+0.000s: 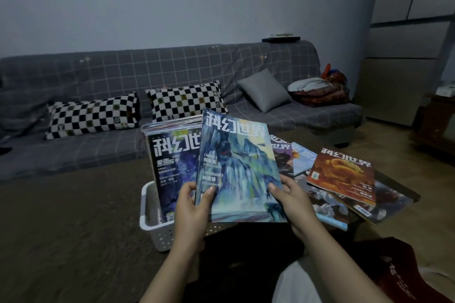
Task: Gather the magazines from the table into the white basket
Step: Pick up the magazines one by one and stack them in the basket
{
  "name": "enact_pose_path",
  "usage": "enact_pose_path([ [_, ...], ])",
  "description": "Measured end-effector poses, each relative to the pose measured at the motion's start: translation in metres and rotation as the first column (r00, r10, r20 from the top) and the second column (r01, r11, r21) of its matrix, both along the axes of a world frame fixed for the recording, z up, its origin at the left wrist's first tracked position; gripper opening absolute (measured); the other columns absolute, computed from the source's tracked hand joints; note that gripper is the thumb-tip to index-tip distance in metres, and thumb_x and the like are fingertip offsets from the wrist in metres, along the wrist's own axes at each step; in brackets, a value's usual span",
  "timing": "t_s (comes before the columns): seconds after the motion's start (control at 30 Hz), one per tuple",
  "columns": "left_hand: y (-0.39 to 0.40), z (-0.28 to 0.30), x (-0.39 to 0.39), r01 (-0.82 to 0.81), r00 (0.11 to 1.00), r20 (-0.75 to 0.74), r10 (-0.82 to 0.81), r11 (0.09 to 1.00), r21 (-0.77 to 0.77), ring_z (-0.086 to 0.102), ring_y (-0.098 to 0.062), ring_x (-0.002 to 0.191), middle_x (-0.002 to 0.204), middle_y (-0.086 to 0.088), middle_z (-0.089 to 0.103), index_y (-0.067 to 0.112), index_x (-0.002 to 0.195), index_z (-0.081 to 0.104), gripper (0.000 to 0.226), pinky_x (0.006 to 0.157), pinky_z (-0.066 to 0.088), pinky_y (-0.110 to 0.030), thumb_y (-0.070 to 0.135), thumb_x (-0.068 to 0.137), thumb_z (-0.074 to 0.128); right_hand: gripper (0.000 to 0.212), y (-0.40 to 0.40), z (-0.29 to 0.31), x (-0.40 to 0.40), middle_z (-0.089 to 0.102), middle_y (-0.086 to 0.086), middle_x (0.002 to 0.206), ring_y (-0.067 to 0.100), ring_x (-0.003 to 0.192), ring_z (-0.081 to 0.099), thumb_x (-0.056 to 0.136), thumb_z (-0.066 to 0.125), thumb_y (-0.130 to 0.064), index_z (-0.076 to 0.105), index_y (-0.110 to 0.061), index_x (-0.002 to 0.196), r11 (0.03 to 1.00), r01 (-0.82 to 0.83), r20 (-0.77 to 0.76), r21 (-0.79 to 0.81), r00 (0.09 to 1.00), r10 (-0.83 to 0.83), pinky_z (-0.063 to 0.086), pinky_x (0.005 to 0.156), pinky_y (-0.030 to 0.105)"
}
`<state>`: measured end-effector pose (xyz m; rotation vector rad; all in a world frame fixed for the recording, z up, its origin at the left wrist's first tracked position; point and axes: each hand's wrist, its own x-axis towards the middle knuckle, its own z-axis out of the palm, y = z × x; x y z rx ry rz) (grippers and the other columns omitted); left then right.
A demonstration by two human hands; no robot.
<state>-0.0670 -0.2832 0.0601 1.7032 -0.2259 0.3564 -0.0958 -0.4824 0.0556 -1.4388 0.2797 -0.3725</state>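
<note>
A blue-covered magazine (236, 170) with a mountain picture is held up in front of me. My left hand (194, 209) grips its lower left corner and my right hand (293, 202) its lower right edge. Behind it a stack of magazines (172, 155) stands upright in the white basket (152, 224) on the floor, a purple cover facing me. To the right, several more magazines lie spread on the low table, the top one an orange magazine (344, 174).
The low dark table (398, 189) stands at my right, its edge close to the basket. A grey checked sofa (98, 76) with checkered pillows (93, 113) and a grey cushion runs along the back wall. Brown floor lies to the left.
</note>
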Motion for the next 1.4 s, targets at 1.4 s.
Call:
enact_pose_path([
  [1.4, 0.085, -0.029, 0.070, -0.409, 0.900, 0.114, 0.421, 0.723, 0.557, 0.065, -0.025, 0.082, 0.089, -0.010, 0.071, 0.016, 0.104, 0.073, 0.024, 0.067, 0.048, -0.031, 0.025, 0.082, 0.069, 0.039, 0.077, -0.037, 0.101, 0.058, 0.011, 0.114, 0.026, 0.116, 0.037, 0.076, 0.072, -0.016, 0.062, -0.007, 0.113, 0.697, 0.188, -0.019, -0.692, 0.961, -0.277, 0.033, 0.097, 0.031],
])
